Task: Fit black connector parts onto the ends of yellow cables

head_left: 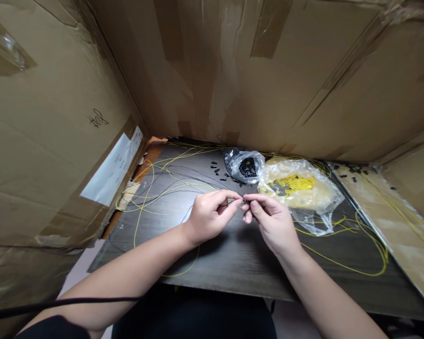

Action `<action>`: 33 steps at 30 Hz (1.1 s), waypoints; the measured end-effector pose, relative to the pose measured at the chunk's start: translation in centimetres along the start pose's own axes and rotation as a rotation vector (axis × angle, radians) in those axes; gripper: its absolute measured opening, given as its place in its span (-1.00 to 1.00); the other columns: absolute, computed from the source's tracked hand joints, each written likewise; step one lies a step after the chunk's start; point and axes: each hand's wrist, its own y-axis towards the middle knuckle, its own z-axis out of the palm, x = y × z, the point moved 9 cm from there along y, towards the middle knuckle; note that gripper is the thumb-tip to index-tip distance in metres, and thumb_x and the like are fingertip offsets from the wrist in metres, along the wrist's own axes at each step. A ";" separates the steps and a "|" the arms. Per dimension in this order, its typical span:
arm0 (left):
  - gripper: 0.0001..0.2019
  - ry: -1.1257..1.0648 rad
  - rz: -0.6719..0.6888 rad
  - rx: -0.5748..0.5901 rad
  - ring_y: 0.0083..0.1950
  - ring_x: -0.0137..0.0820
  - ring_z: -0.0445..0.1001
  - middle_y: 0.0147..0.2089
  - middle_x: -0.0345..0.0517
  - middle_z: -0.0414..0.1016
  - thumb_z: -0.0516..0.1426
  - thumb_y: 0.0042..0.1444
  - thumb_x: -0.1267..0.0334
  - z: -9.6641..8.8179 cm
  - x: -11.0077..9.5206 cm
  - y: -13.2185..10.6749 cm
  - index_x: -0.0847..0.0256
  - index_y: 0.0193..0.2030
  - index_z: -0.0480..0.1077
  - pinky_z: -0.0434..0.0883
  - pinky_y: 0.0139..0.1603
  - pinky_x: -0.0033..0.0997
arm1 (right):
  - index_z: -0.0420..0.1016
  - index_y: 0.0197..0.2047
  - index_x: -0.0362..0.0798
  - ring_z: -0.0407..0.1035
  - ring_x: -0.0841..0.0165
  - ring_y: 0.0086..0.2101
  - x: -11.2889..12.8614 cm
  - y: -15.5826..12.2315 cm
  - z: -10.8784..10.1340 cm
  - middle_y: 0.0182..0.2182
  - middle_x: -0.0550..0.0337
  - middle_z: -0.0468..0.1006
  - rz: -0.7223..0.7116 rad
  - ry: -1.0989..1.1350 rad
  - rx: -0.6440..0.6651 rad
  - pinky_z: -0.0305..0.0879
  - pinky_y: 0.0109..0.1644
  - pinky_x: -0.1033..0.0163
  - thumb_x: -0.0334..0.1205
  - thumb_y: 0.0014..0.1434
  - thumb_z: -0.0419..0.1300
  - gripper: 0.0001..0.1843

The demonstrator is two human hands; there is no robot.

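My left hand (214,214) is closed in a pinch near the middle of the table, its fingertips meeting those of my right hand. What it pinches looks like the end of a thin wire, mostly covered by the fingers. Between the thumb and fingers of my right hand (272,219) sits a small black piece (246,201), partly hidden. Just beyond the hands lie several loose small black pieces (214,167) beside a clear plastic bag (256,162) of black parts. A larger clear bag (325,195) holds small yellow parts (297,184).
Yellow wires (151,202) loop over the dark table (229,268) on the left, and another yellow wire coil (381,249) lies on the right. Cardboard walls (212,84) enclose the back and sides. A cardboard strip (378,207) at right carries black bits. A black cord (74,300) crosses my left forearm.
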 end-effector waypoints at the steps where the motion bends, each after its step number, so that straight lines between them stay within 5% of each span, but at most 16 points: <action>1: -0.92 0.005 -0.003 -0.009 -0.58 -0.59 0.22 -0.57 -0.31 0.38 0.21 0.22 0.32 -0.1 0.0 0.0 0.26 -0.20 0.52 0.22 -0.51 -0.56 | 0.59 -0.06 0.03 0.43 0.46 -0.45 -0.1 0.0 -0.1 -0.32 0.20 0.58 0.011 0.013 -0.008 0.42 -0.29 0.30 -0.18 0.29 0.28 -0.83; 15: -0.91 0.024 0.030 -0.006 -0.59 -0.60 0.22 -0.53 -0.27 0.44 0.20 0.23 0.31 -0.1 -0.3 0.1 0.27 -0.20 0.53 0.23 -0.52 -0.56 | 0.50 -0.11 -0.04 0.46 0.46 -0.51 -1.0 -0.1 0.7 -0.33 0.21 0.57 0.147 0.038 0.037 0.40 -0.35 0.32 -0.05 0.26 0.28 -0.75; 25: -0.92 0.028 0.043 -0.010 -0.59 -0.58 0.23 -0.57 -0.29 0.39 0.20 0.22 0.34 -0.1 -0.4 -0.1 0.27 -0.20 0.52 0.22 -0.53 -0.56 | 0.60 -0.25 -0.09 0.15 0.60 -0.62 -1.9 -0.1 1.6 -0.43 0.25 0.49 0.264 0.275 -0.044 0.30 -0.52 0.39 -0.05 0.09 0.42 -0.72; 33: -0.91 -0.017 -0.024 -0.009 -0.59 -0.58 0.21 -0.60 -0.30 0.33 0.21 0.22 0.30 0.0 0.1 0.1 0.27 -0.23 0.54 0.20 -0.54 -0.56 | 0.52 -0.21 -0.07 0.15 0.60 -0.69 -1.9 -0.4 1.6 -0.40 0.19 0.60 0.292 0.286 -0.006 0.32 -0.55 0.37 -0.04 0.13 0.40 -0.70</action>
